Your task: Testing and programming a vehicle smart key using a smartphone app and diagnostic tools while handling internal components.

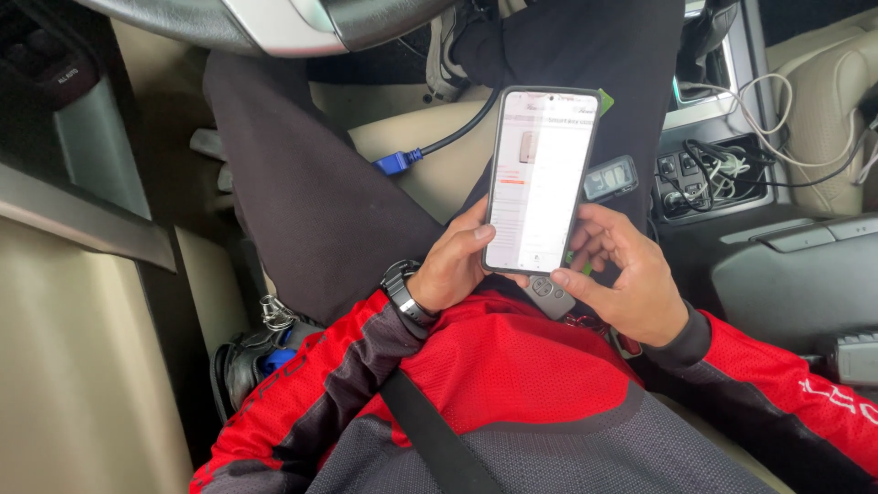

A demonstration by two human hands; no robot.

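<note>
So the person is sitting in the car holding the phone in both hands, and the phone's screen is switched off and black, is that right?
Not quite. The phone is held in both hands, the left hand on its left edge and the right hand at its lower right, but the screen is lit, showing a mostly white page. The head view shows this. The rest stands: the person sits in the car.

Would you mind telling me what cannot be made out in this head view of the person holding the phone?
- Phone screen: text too small and washed out to tell.
- Key fob: mostly hidden under the phone and right hand.
- Left hand fingers: behind the phone.
- Steering wheel: cut off by the top edge.
- Console cables: tangled, ends unclear.
</note>
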